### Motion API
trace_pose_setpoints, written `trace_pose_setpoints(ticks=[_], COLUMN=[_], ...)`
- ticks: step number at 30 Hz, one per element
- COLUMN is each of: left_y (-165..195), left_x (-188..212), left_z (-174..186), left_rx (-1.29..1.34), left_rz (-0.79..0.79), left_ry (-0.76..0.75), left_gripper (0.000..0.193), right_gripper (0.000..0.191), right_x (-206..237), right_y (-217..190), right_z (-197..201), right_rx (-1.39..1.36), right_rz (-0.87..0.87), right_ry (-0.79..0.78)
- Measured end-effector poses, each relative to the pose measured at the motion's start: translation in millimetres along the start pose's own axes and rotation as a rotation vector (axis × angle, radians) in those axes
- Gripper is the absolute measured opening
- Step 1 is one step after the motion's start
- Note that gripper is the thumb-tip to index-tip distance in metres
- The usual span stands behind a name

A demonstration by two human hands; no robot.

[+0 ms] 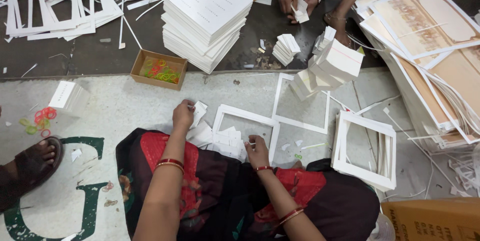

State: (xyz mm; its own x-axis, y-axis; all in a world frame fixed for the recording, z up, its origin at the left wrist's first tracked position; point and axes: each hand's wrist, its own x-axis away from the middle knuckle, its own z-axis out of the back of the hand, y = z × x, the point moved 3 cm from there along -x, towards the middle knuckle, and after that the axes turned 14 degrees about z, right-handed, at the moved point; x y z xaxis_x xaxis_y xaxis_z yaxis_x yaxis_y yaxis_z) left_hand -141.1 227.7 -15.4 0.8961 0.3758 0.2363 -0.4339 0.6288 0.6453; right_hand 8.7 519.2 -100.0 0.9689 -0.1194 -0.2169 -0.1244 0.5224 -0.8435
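My left hand (183, 113) pinches a few small white cards (200, 112) at lower centre of the frame, just above my knee. My right hand (257, 151) closes on another card at the edge of the loose card pile (227, 141), which lies inside a white punched-out frame (245, 116) on the floor. Both grips look light, so I judge the top cards could fan out or slip if I lift quickly. Further up are banded card bundles (330, 63), a tall sheet stack (205, 16) and a box of rubber bands (159, 69). Another person's hands (300, 1) work at the top. Someone's sandalled foot (35, 158) sits at lower left.
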Motion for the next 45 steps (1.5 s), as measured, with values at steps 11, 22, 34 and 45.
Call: trace_pose_setpoints(ticks=[11, 22, 34, 45], left_y=[-32.2, -64.9, -56.7, -33.9], left_x=[16.2, 30.2, 12.0, 25.2], left_z=[20.2, 36.1, 32.1, -0.7], left_rx=[0.247, 1.171, 1.262, 0.908], left_rz=[-0.141, -0.002, 0.044, 0.040], left_ry=[0.021, -0.069, 0.154, -0.049], left_gripper=[0.020, 0.023, 0.021, 0.022], right_gripper=[0.028, 0.070, 0.025, 0.018], right_x=[-2.6, -72.0, -103.1, -112.6], right_y=[-42.8, -164.6, -109.5, -96.7], right_z=[-20.8, -92.6, -107.4, -105.0], right_rx=[-0.146, 0.583, 0.378, -0.460], right_rz=[0.085, 0.677, 0.686, 0.035], right_ry=[-0.229, -0.884, -0.537, -0.182])
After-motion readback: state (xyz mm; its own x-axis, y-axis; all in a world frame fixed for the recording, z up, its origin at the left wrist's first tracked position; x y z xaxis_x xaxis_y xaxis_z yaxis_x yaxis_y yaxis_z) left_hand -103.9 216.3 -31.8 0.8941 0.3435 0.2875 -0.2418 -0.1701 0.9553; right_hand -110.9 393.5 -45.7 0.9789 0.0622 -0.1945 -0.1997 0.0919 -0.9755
